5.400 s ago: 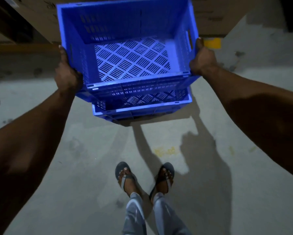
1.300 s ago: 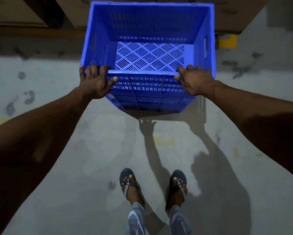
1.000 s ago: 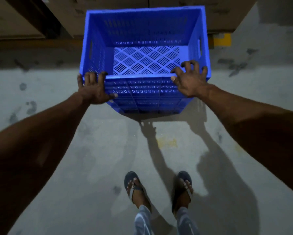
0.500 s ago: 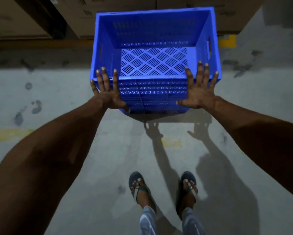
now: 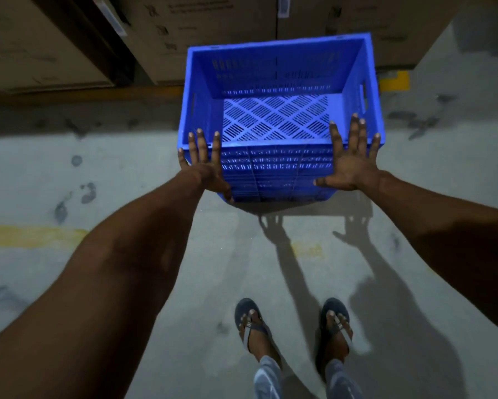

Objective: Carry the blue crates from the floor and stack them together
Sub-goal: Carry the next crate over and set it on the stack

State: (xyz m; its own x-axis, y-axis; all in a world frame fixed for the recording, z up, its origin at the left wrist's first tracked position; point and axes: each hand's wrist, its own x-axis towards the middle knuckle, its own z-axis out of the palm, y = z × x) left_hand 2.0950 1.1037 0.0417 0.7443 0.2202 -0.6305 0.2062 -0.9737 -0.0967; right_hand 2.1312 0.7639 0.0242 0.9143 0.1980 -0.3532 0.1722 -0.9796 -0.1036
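Blue crates (image 5: 276, 168) stand beyond spread fingers (image 5: 201, 145) of both flat hands.

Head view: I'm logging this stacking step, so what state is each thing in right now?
Top blue crate: upright, empty, seated on the stack.
Crate stack: on the floor, against cardboard boxes.
Left hand: open, fingers spread, gripping nothing, at the crate's near wall.
Right hand: open, fingers spread, gripping nothing, at the near wall.

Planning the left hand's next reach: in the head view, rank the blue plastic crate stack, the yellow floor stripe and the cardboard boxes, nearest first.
From the left hand:
1. Blue plastic crate stack, right at its fingers.
2. Yellow floor stripe, lower left on the floor.
3. Cardboard boxes, behind the stack.
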